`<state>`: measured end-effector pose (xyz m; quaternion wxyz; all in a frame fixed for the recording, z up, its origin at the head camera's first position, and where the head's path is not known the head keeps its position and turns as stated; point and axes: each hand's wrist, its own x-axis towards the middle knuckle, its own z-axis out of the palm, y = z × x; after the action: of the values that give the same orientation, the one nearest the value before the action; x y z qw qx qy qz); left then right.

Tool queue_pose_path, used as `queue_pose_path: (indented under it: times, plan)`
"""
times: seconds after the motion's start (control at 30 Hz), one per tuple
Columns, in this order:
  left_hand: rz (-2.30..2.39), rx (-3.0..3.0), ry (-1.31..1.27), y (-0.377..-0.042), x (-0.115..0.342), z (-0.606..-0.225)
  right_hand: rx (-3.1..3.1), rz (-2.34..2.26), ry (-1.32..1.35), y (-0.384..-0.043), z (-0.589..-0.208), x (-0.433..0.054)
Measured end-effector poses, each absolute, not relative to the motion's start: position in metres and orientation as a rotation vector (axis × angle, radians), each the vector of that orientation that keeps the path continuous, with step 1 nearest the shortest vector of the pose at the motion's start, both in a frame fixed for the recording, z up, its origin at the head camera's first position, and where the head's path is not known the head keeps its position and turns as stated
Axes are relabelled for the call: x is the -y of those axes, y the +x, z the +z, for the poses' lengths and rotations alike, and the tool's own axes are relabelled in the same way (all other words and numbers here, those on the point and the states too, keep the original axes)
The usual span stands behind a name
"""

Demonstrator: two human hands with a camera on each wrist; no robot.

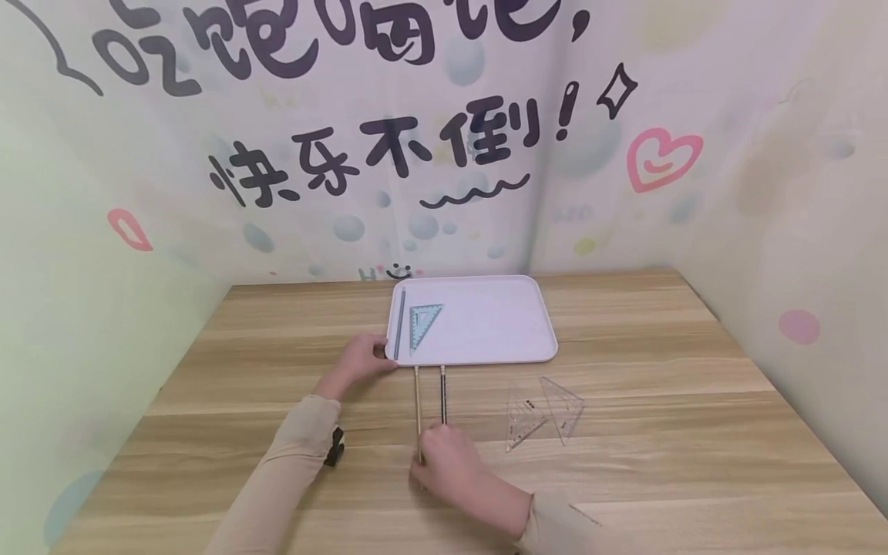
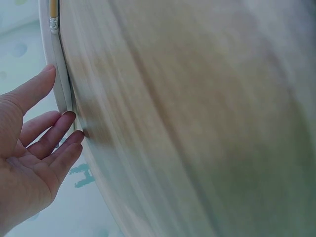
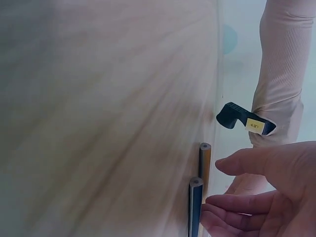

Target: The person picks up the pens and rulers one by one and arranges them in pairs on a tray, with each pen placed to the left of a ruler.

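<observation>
My left hand [image 1: 357,361] is at the front left corner of a white tray [image 1: 486,361], its fingers loosely spread along the rim [image 2: 57,74]. Inside the tray lie a grey-blue pencil [image 1: 399,324] and a turquoise set square [image 1: 425,324]. Two pencils lie on the table with their eraser ends by the tray's front edge: a yellow one [image 1: 418,401] and a dark one [image 1: 443,393]. Over their near ends is my right hand [image 1: 451,462]. In the right wrist view its thumb stands apart from the yellow pencil [image 3: 206,165], with fingertips beside the dark pencil [image 3: 195,210].
Two clear set squares [image 1: 526,420] lie partly overlapping on the wooden table [image 1: 659,462], right of my right hand. A printed curtain [image 1: 312,231] rises behind the table's back edge. A black device [image 1: 334,447] sits on my left wrist.
</observation>
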<state>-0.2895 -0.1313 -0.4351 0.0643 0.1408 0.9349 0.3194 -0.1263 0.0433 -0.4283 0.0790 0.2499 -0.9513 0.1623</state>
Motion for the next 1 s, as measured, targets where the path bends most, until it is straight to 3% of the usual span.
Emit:
queue_pose_path:
  times: [0.43,1.0]
  plan:
    - [0.963,-2.825,0.432,-0.289,0.132,-0.435,2.951,0.492,0.529,-0.133,-0.428,-0.030]
    - [0.954,-2.826,0.442,-0.289,0.130,-0.434,2.951,0.383,0.522,-0.122,-0.427,-0.026]
